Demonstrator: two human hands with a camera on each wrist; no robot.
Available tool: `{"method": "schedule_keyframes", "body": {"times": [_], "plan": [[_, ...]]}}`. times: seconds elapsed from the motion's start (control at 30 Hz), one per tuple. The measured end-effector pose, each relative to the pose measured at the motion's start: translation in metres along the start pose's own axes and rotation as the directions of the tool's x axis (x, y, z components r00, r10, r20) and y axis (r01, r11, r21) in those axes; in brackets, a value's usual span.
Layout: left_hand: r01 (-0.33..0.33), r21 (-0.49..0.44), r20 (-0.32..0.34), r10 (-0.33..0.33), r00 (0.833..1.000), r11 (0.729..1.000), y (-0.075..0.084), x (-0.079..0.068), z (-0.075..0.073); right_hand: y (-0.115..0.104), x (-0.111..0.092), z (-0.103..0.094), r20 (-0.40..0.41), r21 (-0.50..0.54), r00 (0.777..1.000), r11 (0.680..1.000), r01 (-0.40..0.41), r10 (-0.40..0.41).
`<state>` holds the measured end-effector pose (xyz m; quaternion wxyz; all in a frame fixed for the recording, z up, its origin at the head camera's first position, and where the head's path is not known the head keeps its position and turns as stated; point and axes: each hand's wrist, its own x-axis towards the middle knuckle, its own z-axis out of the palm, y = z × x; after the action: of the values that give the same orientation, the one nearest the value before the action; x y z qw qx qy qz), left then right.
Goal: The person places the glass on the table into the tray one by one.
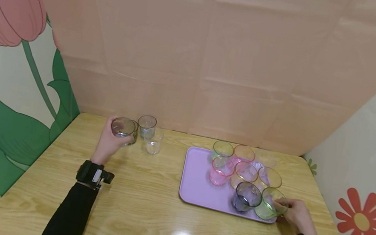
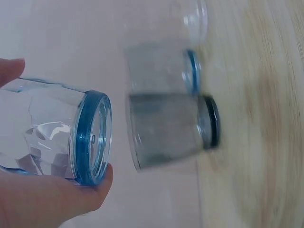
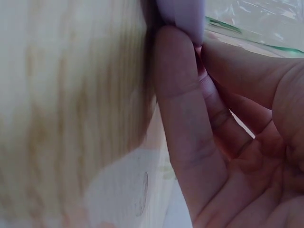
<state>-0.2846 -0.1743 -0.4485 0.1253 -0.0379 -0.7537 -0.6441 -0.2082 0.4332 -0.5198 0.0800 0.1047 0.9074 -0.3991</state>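
My left hand grips a clear faceted glass with a blue base, its fingers and thumb round the sides; the glass is held above the tabletop. Right beside it stands a smoky grey glass, with a blue-based glass and a clear glass close by. At the near right corner of the purple tray, my right hand pinches the tray's edge between thumb and finger. A green glass on the tray partly covers the fingertips in the head view.
Several coloured glasses stand on the tray, among them a dark blue glass at the front and a pink glass. The wooden table meets a pinkish sheet at the back and painted walls on both sides.
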Motion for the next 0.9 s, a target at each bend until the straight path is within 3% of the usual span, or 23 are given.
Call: {"method": "schedule_keyframes", "body": {"times": [0.17,0.4,0.6,0.9], "plan": [[-0.053,-0.004,0.075,0.053,0.996,0.999,0.006,-0.004,0.024,0.0,0.0,0.001,-0.006,0.001,1.0,1.0,0.005,-0.005],[-0.055,0.03,0.167,0.049,0.985,0.998,0.012,-0.014,0.054,0.0,0.001,0.0,-0.013,-0.017,1.0,1.0,0.016,-0.016],[-0.06,0.02,0.274,0.052,0.96,0.998,0.014,-0.024,0.083,-0.002,0.0,-0.001,-0.016,-0.038,0.999,0.999,0.033,-0.033],[-0.103,0.108,0.357,0.058,0.932,0.989,0.014,-0.035,0.125,0.004,-0.001,0.001,-0.03,-0.021,0.998,0.998,0.06,-0.061]]}}
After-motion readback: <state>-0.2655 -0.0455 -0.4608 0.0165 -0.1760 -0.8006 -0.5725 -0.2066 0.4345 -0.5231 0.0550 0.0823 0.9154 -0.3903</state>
